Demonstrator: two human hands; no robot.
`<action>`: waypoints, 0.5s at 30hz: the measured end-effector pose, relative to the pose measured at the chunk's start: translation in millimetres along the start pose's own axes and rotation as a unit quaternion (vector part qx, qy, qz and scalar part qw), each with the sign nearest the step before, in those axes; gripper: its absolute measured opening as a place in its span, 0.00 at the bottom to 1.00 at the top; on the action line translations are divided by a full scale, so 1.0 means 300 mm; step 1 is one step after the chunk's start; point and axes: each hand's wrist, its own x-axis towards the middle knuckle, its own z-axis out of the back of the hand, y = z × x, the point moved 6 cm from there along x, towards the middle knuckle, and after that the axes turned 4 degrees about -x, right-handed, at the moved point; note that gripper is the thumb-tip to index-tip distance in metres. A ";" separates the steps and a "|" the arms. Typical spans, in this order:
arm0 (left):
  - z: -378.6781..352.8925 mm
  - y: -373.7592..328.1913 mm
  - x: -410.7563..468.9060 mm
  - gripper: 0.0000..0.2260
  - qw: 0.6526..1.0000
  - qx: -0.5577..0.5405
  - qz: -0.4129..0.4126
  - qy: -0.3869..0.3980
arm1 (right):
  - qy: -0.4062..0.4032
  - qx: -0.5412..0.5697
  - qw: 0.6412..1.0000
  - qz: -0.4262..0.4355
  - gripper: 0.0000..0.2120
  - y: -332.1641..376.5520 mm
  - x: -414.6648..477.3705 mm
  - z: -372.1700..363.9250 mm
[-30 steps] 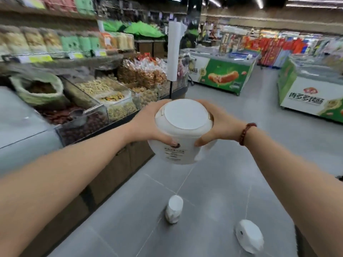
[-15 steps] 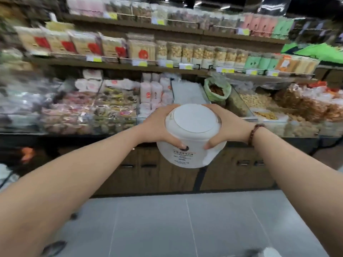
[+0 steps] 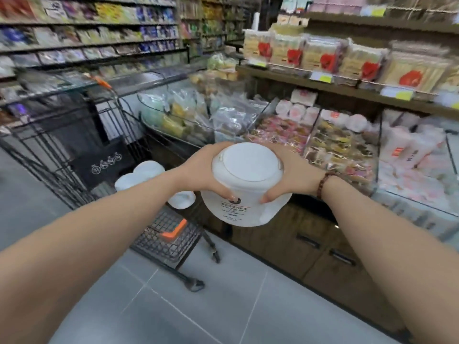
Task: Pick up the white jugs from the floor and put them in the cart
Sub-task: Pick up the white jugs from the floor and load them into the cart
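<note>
I hold a white jug (image 3: 246, 184) with a flat round lid and a small printed label at chest height in front of me. My left hand (image 3: 206, 170) grips its left side and my right hand (image 3: 290, 175), with a bead bracelet on the wrist, grips its right side. The black wire cart (image 3: 74, 150) with orange trim stands to the left, just beyond the jug. Inside the cart lie three other white jugs (image 3: 139, 175), partly hidden by my left forearm.
A counter with wooden cabinet fronts (image 3: 310, 242) and glass bins of packaged snacks (image 3: 330, 145) runs along the right. Shelves of packaged goods (image 3: 87, 40) fill the back left. Grey tiled floor (image 3: 223, 306) lies below my arms.
My view has swung left along the counter, with the jug still held in both hands. The cart has come into view, and the jugs on the floor are out of sight.
</note>
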 end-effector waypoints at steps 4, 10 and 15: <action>0.178 0.197 -0.020 0.44 0.999 0.001 0.047 -0.025 | 0.041 0.001 0.998 0.044 0.44 0.094 0.245 -0.112; 0.361 0.413 0.026 0.45 0.996 0.018 0.080 -0.047 | 0.061 -0.002 0.995 0.078 0.44 0.124 0.570 -0.225; 0.485 0.573 0.116 0.46 0.991 0.032 0.122 -0.054 | 0.078 0.007 0.992 0.099 0.45 0.109 0.830 -0.291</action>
